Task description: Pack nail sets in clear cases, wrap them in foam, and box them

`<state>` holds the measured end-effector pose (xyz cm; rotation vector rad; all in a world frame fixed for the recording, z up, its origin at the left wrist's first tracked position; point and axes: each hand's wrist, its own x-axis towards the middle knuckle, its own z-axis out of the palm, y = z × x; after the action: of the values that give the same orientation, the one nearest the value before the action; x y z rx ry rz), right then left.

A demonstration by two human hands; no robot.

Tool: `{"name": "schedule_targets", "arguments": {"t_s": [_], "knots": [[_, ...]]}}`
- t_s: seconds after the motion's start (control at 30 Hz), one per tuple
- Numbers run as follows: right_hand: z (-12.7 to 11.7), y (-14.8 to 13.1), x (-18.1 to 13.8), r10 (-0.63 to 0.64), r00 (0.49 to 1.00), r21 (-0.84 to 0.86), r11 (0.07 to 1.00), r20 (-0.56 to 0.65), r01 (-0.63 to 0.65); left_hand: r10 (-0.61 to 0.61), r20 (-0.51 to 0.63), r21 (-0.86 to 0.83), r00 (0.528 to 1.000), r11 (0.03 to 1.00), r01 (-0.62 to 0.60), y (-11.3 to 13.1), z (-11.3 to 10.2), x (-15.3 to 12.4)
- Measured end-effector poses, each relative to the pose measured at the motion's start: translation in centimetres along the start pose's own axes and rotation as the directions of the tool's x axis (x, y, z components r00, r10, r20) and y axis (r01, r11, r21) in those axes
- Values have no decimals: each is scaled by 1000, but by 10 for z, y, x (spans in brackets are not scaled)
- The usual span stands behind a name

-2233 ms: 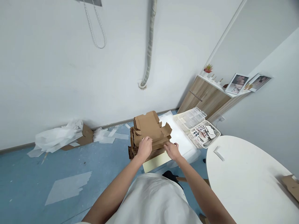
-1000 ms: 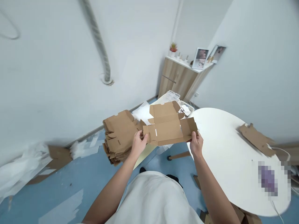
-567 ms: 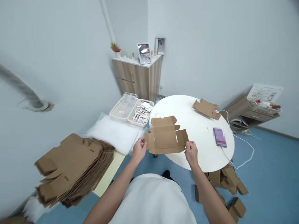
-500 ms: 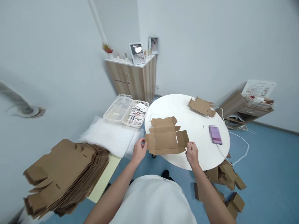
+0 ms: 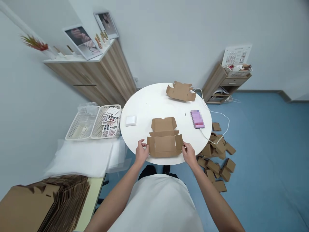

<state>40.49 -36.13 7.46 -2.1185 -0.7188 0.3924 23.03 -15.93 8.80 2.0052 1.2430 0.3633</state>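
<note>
With our left hand (image 5: pixel 141 152) and right hand (image 5: pixel 189 154) each holding a closed grip on a side flap of the flat cardboard box blank (image 5: pixel 164 141), lying at the near edge of the round worktop (image 5: pixel 149 106), we should keep both pinches level and even.

The box (image 5: pixel 164 145) is plain brown cardboard on a white tabletop (image 5: pixel 154 103). The floor (image 5: pixel 265 145) beside the tabletop is blue.

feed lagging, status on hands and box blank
Left hand, right hand each pinch a side flap of box blank. Blank on round table, near edge. White pad, purple item clear of it.
</note>
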Motion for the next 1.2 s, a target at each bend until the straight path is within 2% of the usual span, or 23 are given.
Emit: {"name": "schedule_targets", "arguments": {"t_s": [0.2,0.33,0.43,0.53,0.6,0.67,0.73,0.8,0.87,0.93,1.03,1.2], "knots": [[7,11,2,45,999,-23,999,12,-44,-46,29,17,999,999,45,-2,11,15],[8,8,16,50,999,-48,998,0,-49,-55,48,-7,997,998,55,-1,17,38],[9,4,29,97,995,-62,993,-30,-99,-47,62,-35,997,998,50,-2,21,53],[12,3,38,150,987,-85,984,-56,-154,17,40,3,999,1000,-17,-4,22,59],[13,2,41,165,982,-119,977,-91,-175,113,-6,95,994,989,-111,-4,22,58],[14,2,43,169,976,-174,966,-135,-192,244,-4,198,970,951,-239,-3,21,53],[13,1,46,173,971,-240,948,-166,-210,378,91,260,921,884,-389,-1,20,47],[10,-1,51,184,967,-292,928,-174,-230,477,240,273,845,803,-530,1,21,40],[8,-3,60,204,965,-315,916,-163,-247,523,379,263,764,731,-630,1,22,36],[7,-4,73,218,967,-308,918,-134,-249,519,471,266,713,687,-676,1,26,33],[7,-2,100,243,968,-247,936,-65,-252,470,530,303,706,673,-675,2,33,33],[12,6,152,330,940,-56,944,91,-326,398,519,359,757,702,-615,7,45,36]]}}
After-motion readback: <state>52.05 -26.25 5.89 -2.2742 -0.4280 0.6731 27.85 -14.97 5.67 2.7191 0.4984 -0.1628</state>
